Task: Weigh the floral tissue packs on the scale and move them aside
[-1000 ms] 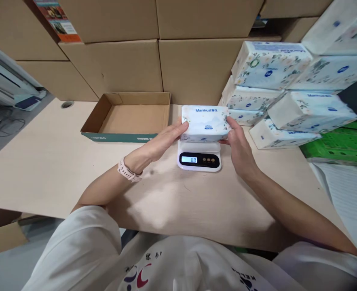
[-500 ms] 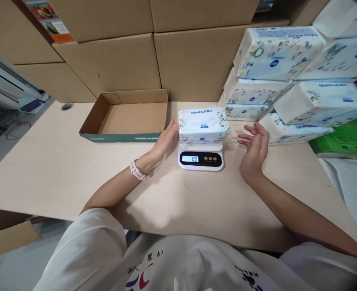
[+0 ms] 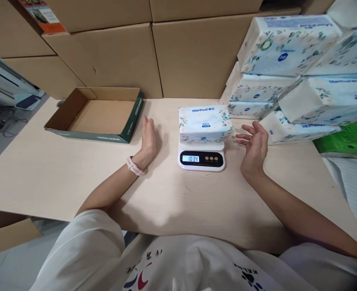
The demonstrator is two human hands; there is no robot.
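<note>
A white and pale blue pack of tissues (image 3: 206, 123) with a floral print rests on a white kitchen scale (image 3: 201, 161). The scale's lit display seems to read 103.4. My left hand (image 3: 148, 139) is off to the left of the pack, empty, its fingers stretched out near a shallow cardboard box lid (image 3: 105, 139) with green outer sides. Right of the pack, my right hand (image 3: 254, 147) hovers palm inward, fingers loosely spread and holding nothing. Neither hand touches the pack.
Stacked tissue packs (image 3: 284, 52) stand at the right, beside a green pack (image 3: 346, 135). Large cardboard boxes (image 3: 199, 60) line the back of the table (image 3: 60, 173). An opened carton (image 3: 13, 234) sits below at the left.
My left hand has moved left, away from the pack, and the box lid has shifted left and turned. The scale reading went from 0.0 to about 103.4. My right hand stays nearly still.
</note>
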